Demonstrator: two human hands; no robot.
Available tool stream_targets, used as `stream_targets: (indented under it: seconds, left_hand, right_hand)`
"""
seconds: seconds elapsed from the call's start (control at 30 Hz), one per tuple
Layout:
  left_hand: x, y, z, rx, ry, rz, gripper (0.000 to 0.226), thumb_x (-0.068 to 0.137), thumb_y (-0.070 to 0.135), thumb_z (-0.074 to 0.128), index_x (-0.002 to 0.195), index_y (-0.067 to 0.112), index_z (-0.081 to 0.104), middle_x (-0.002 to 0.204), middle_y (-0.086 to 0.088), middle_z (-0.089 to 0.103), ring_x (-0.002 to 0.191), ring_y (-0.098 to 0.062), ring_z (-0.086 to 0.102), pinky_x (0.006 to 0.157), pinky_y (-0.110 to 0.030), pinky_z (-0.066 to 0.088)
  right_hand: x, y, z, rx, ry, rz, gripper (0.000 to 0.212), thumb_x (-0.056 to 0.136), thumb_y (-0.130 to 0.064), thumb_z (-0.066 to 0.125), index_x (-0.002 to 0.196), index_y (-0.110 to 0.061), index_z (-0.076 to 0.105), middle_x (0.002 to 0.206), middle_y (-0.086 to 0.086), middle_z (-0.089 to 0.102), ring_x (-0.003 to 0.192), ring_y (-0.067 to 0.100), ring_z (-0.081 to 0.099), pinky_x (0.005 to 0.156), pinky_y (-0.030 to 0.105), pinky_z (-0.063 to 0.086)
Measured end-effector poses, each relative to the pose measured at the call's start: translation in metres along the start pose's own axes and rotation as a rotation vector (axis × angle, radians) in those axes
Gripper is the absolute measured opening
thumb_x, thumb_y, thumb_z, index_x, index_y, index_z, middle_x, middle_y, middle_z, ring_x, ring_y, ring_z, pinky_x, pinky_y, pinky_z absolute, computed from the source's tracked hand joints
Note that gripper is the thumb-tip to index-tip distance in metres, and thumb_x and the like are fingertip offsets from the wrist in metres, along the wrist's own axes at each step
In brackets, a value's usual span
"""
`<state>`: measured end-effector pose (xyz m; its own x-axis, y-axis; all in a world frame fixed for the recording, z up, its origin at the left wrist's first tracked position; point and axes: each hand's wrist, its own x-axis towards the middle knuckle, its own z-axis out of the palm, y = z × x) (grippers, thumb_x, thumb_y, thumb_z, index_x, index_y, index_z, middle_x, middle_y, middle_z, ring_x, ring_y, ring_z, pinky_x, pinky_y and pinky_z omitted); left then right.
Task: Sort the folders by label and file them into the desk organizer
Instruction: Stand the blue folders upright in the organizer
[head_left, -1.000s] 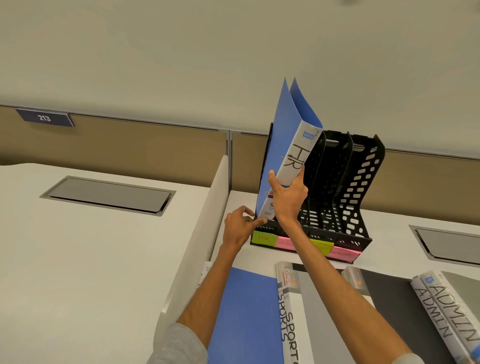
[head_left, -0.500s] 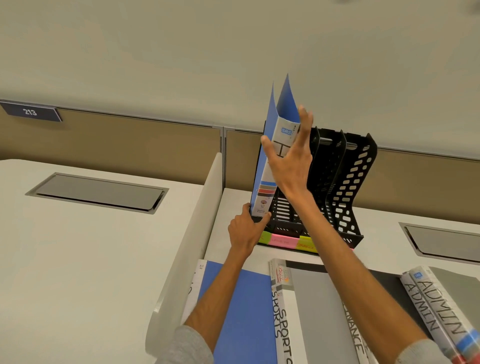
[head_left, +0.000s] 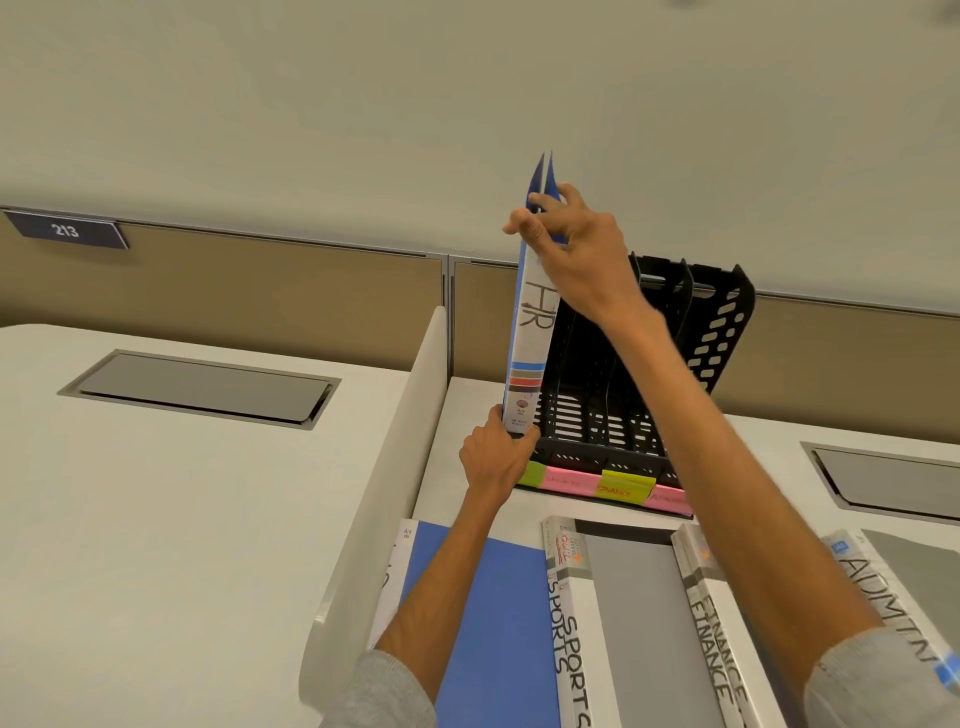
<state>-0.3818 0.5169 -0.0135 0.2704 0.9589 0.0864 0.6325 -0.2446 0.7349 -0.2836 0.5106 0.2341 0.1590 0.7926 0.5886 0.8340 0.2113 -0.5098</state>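
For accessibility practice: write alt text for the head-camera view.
A person holds a blue HR folder upright at the left end of a black desk organizer, right hand pinching its top, left hand gripping its base. Sports, Finance and Admin folders lie flat in front.

the wall plate (head_left: 66, 230) reads 213 — upright folder (head_left: 535, 317) hr, grey folder (head_left: 569, 642) sports, next folder (head_left: 715, 642) and yellow tab (head_left: 622, 487) finance.
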Motion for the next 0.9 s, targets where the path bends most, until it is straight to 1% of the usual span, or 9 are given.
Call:
stream_targets:
  seconds: [0.07, 0.17, 0.27, 0.37, 0.43, 0.57, 0.73, 0.8, 0.9]
  left_hand:
    - [0.000, 0.000, 0.000, -0.002, -0.009, -0.004, 0.061, 0.089, 0.052, 0.056, 0.139, 0.020, 0.042, 0.132, -0.001, 0.059, 0.107, -0.030, 0.065, 0.088, -0.042, 0.054]
    - [-0.001, 0.001, 0.000, -0.002, -0.018, -0.010, 0.060, 0.090, 0.051, 0.057, 0.139, 0.021, 0.041, 0.133, -0.001, 0.059, 0.109, -0.030, 0.064, 0.090, -0.043, 0.053]
    - [-0.002, 0.001, 0.002, -0.018, -0.018, -0.010, 0.059, 0.090, 0.049, 0.057, 0.139, 0.020, 0.042, 0.133, -0.002, 0.059, 0.109, -0.029, 0.064, 0.091, -0.043, 0.053]
    - [-0.003, 0.003, 0.001, 0.003, -0.011, -0.019, 0.059, 0.091, 0.049, 0.055, 0.139, 0.019, 0.041, 0.132, -0.003, 0.060, 0.107, -0.029, 0.065, 0.089, -0.043, 0.054]
    - [-0.002, 0.004, 0.002, 0.029, -0.005, -0.044, 0.061, 0.092, 0.051, 0.054, 0.139, 0.015, 0.039, 0.131, -0.005, 0.060, 0.105, -0.030, 0.065, 0.087, -0.043, 0.054]
    - [-0.002, 0.005, 0.005, 0.063, 0.002, -0.105, 0.067, 0.091, 0.053, 0.052, 0.137, 0.007, 0.036, 0.125, -0.011, 0.062, 0.102, -0.033, 0.065, 0.083, -0.042, 0.053]
    - [-0.004, 0.004, 0.010, 0.076, 0.052, -0.104, 0.055, 0.092, 0.053, 0.051, 0.125, 0.009, 0.049, 0.121, -0.009, 0.065, 0.099, -0.032, 0.066, 0.081, -0.039, 0.053]
    - [-0.005, 0.001, 0.012, 0.047, 0.075, -0.102, 0.051, 0.092, 0.052, 0.051, 0.120, 0.009, 0.052, 0.115, -0.008, 0.067, 0.097, -0.031, 0.067, 0.078, -0.038, 0.052]
    - [-0.008, -0.010, 0.012, -0.048, 0.097, -0.146, 0.063, 0.092, 0.060, 0.047, 0.130, 0.010, 0.048, 0.106, -0.008, 0.070, 0.099, -0.029, 0.067, 0.080, -0.038, 0.051]
  right_hand:
    - [0.010, 0.002, -0.014, -0.003, -0.186, 0.037, 0.041, 0.100, -0.052, 0.037, 0.107, -0.031, 0.072, 0.149, 0.008, 0.044, 0.147, 0.016, 0.022, 0.115, 0.045, 0.031]
    - [0.019, 0.009, -0.023, 0.004, -0.357, 0.042, 0.045, 0.103, -0.049, 0.029, 0.112, -0.025, 0.065, 0.149, 0.005, 0.037, 0.141, 0.016, 0.026, 0.113, 0.046, 0.030]
    - [0.025, 0.009, -0.023, 0.075, -0.446, 0.079, 0.049, 0.101, -0.055, 0.024, 0.106, -0.027, 0.064, 0.145, 0.005, 0.034, 0.139, 0.024, 0.029, 0.112, 0.052, 0.031]
    - [0.028, 0.006, -0.019, 0.061, -0.464, 0.087, 0.049, 0.099, -0.060, 0.021, 0.098, -0.033, 0.062, 0.147, 0.008, 0.031, 0.140, 0.028, 0.027, 0.112, 0.056, 0.029]
    - [0.030, 0.005, -0.015, 0.044, -0.459, 0.080, 0.052, 0.099, -0.061, 0.019, 0.098, -0.031, 0.062, 0.144, 0.008, 0.035, 0.134, 0.028, 0.034, 0.109, 0.050, 0.034]
    - [0.032, 0.001, -0.010, 0.097, -0.392, 0.072, 0.064, 0.102, -0.053, 0.014, 0.103, -0.015, 0.065, 0.115, 0.006, 0.053, 0.096, 0.016, 0.052, 0.081, 0.026, 0.041]
    - [0.037, 0.002, 0.004, 0.116, -0.319, 0.077, 0.067, 0.101, -0.051, 0.010, 0.092, -0.011, 0.063, 0.086, -0.006, 0.055, 0.080, 0.014, 0.054, 0.074, 0.029, 0.043]
    - [0.035, 0.007, 0.017, 0.104, -0.330, 0.103, 0.068, 0.098, -0.057, 0.009, 0.089, -0.013, 0.061, 0.090, -0.001, 0.057, 0.081, 0.016, 0.056, 0.079, 0.036, 0.048]
    - [0.004, 0.037, 0.051, 0.058, -0.447, 0.232, 0.069, 0.095, -0.067, 0.013, 0.119, -0.015, 0.052, 0.134, 0.010, 0.048, 0.113, 0.023, 0.052, 0.102, 0.048, 0.042]
